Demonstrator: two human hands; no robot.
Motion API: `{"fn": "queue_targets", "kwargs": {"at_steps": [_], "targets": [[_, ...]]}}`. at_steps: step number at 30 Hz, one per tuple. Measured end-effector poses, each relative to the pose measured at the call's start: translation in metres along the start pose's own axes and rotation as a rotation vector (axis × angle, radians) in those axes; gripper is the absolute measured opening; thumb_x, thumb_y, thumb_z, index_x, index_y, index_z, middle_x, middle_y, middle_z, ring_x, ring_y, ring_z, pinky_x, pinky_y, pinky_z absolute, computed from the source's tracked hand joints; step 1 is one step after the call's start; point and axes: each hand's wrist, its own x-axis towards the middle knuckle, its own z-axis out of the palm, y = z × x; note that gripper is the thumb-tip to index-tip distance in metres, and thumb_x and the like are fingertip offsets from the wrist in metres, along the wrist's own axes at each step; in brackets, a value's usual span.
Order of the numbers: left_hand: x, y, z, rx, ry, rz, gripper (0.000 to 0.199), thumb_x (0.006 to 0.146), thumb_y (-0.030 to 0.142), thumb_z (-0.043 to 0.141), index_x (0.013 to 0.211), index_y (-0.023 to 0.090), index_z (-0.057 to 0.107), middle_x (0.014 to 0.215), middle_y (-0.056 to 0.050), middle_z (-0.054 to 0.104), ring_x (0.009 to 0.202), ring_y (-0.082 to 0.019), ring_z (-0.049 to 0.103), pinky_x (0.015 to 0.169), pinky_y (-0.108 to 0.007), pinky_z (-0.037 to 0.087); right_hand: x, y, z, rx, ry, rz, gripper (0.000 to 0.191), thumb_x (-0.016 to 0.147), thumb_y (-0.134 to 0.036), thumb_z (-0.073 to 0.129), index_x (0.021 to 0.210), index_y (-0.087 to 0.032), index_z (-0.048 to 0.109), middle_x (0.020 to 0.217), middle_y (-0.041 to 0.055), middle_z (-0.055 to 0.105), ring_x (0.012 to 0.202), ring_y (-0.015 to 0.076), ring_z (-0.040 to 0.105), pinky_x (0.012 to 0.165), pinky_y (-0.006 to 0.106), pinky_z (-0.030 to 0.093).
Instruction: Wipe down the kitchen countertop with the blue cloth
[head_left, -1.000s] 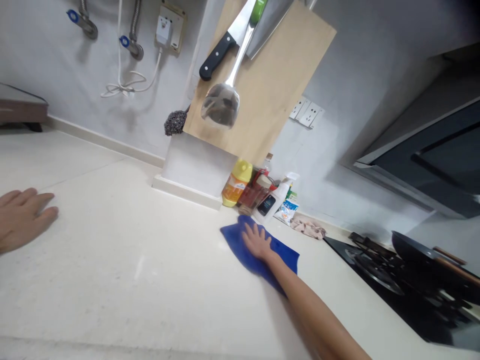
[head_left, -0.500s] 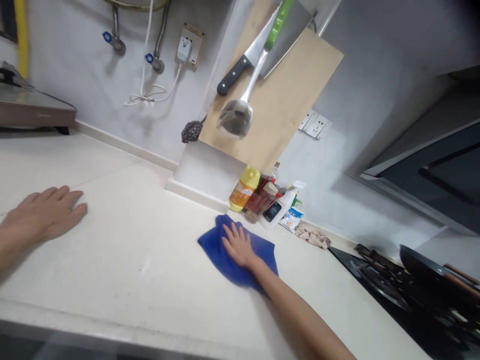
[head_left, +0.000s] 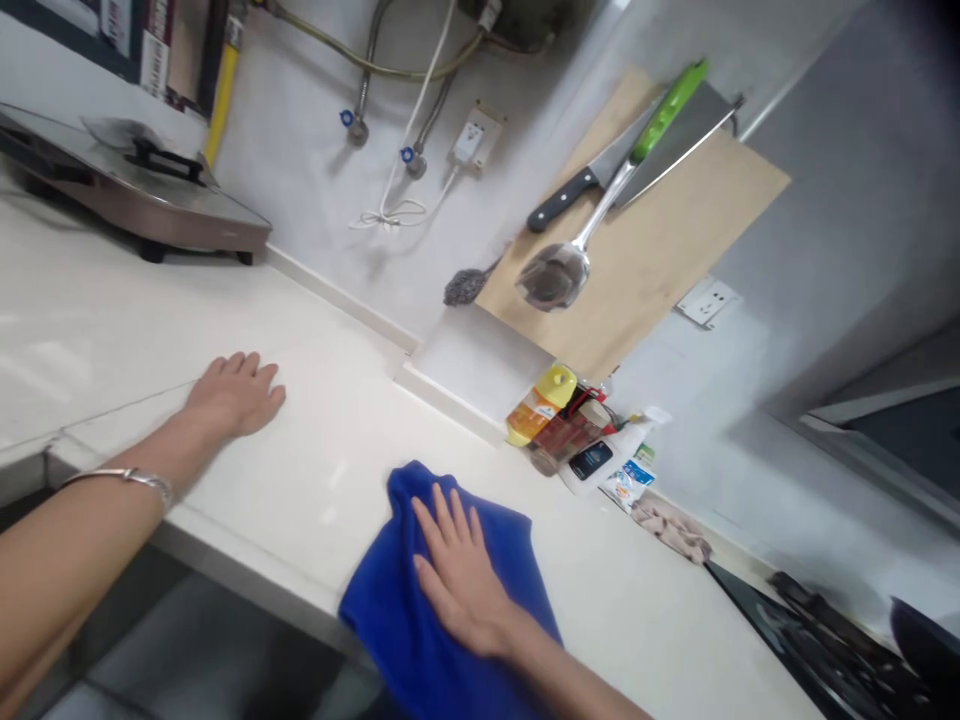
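Observation:
A blue cloth [head_left: 502,540] lies spread on the white countertop [head_left: 322,400], its near part draping over the front edge. Flat on top of the cloth rests my right hand [head_left: 461,580], fingers stretched out and slightly apart. My left hand [head_left: 236,395], with a silver bangle on its wrist, is laid palm down on the bare counter to the left. Its fingers are spread and nothing is in them.
Along the wall stand a yellow bottle [head_left: 541,405], a white bottle [head_left: 592,465] and a crumpled beige rag [head_left: 671,528]. A cutting board [head_left: 637,270] with knives and a spatula [head_left: 555,275] hangs above. A griddle [head_left: 187,215] sits left, a black stove [head_left: 810,640] right.
My right hand has drawn the blue cloth from near the bottles to the counter's front edge. The view has shifted left, showing more of the griddle. My left hand stays flat on the counter.

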Motion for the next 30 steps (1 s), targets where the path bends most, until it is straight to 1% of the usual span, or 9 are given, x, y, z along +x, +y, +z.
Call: {"fn": "queue_targets", "kwargs": {"at_steps": [3, 6, 10, 12, 15, 19, 23, 27, 30], "targets": [[-0.001, -0.001, 0.001, -0.02, -0.003, 0.004, 0.059, 0.095, 0.039, 0.024, 0.142, 0.008, 0.042, 0.155, -0.021, 0.032, 0.144, -0.033, 0.027, 0.117, -0.049, 0.021, 0.007, -0.028, -0.005, 0.009, -0.037, -0.086, 0.067, 0.1, -0.049, 0.031, 0.157, -0.025, 0.005, 0.163, 0.0084, -0.012, 0.147, 0.0344, -0.016, 0.119, 0.065, 0.001], [-0.002, 0.001, 0.001, -0.032, -0.007, -0.006, 0.059, 0.095, 0.038, 0.024, 0.143, 0.007, 0.041, 0.156, -0.022, 0.03, 0.145, -0.033, 0.025, 0.118, -0.049, 0.019, 0.027, -0.05, -0.01, 0.02, -0.052, -0.184, 0.069, 0.099, -0.05, 0.035, 0.157, -0.027, 0.005, 0.163, 0.0084, -0.013, 0.147, 0.0356, -0.017, 0.118, 0.067, -0.001], [-0.003, 0.004, 0.002, -0.041, -0.017, -0.022, 0.06, 0.096, 0.038, 0.024, 0.145, 0.007, 0.038, 0.157, -0.021, 0.027, 0.147, -0.033, 0.022, 0.119, -0.049, 0.017, 0.068, -0.072, -0.013, 0.032, -0.038, -0.274, 0.069, 0.098, -0.053, 0.036, 0.156, -0.031, 0.007, 0.164, 0.0072, -0.011, 0.147, 0.0368, -0.016, 0.117, 0.068, 0.0], [-0.003, 0.005, 0.002, -0.04, -0.027, -0.027, 0.063, 0.096, 0.042, 0.023, 0.147, 0.007, 0.036, 0.158, -0.021, 0.025, 0.147, -0.034, 0.02, 0.12, -0.049, 0.015, 0.093, -0.08, -0.014, 0.044, -0.01, -0.288, 0.067, 0.099, -0.056, 0.033, 0.156, -0.033, 0.008, 0.165, 0.006, -0.009, 0.148, 0.0366, -0.015, 0.117, 0.068, 0.0], [0.0, 0.003, 0.001, -0.04, -0.049, -0.038, 0.067, 0.097, 0.048, 0.015, 0.148, 0.01, 0.035, 0.16, -0.019, 0.022, 0.148, -0.034, 0.017, 0.12, -0.048, 0.016, 0.133, -0.088, -0.016, 0.073, 0.03, -0.271, 0.066, 0.098, -0.061, 0.028, 0.156, -0.034, 0.012, 0.166, 0.0056, -0.004, 0.149, 0.0365, -0.011, 0.117, 0.067, 0.0], [0.005, 0.0, -0.002, -0.121, -0.087, -0.075, 0.07, 0.097, 0.048, 0.003, 0.148, 0.017, 0.038, 0.16, -0.014, 0.024, 0.149, -0.03, 0.017, 0.121, -0.047, 0.015, 0.183, -0.087, -0.019, 0.089, 0.064, -0.194, 0.066, 0.097, -0.064, 0.026, 0.155, -0.036, 0.014, 0.166, 0.006, 0.0, 0.15, 0.0371, -0.006, 0.118, 0.066, 0.0], [0.004, 0.0, -0.005, -0.153, -0.092, -0.084, 0.072, 0.096, 0.052, 0.002, 0.148, 0.018, 0.039, 0.161, -0.012, 0.025, 0.15, -0.029, 0.017, 0.122, -0.046, 0.014, 0.221, -0.074, -0.021, 0.093, 0.082, -0.077, 0.065, 0.096, -0.067, 0.022, 0.154, -0.039, 0.014, 0.166, 0.0041, 0.0, 0.15, 0.0365, -0.005, 0.118, 0.065, 0.001], [0.001, 0.0, -0.005, -0.143, -0.079, -0.057, 0.072, 0.096, 0.05, 0.003, 0.147, 0.016, 0.041, 0.159, -0.014, 0.028, 0.149, -0.029, 0.018, 0.121, -0.047, 0.016, 0.244, -0.055, -0.023, 0.085, 0.079, 0.009, 0.064, 0.096, -0.069, 0.019, 0.154, -0.042, 0.013, 0.166, 0.0012, -0.001, 0.15, 0.0348, -0.005, 0.118, 0.065, 0.003], [-0.001, -0.002, -0.004, -0.163, -0.071, -0.058, 0.071, 0.096, 0.049, 0.004, 0.146, 0.017, 0.042, 0.16, -0.012, 0.027, 0.149, -0.028, 0.018, 0.122, -0.047, 0.016, 0.251, -0.036, -0.023, 0.088, 0.083, 0.101, 0.064, 0.096, -0.068, 0.019, 0.154, -0.042, 0.013, 0.166, 0.0003, 0.0, 0.151, 0.0345, -0.003, 0.118, 0.064, 0.004]]}}
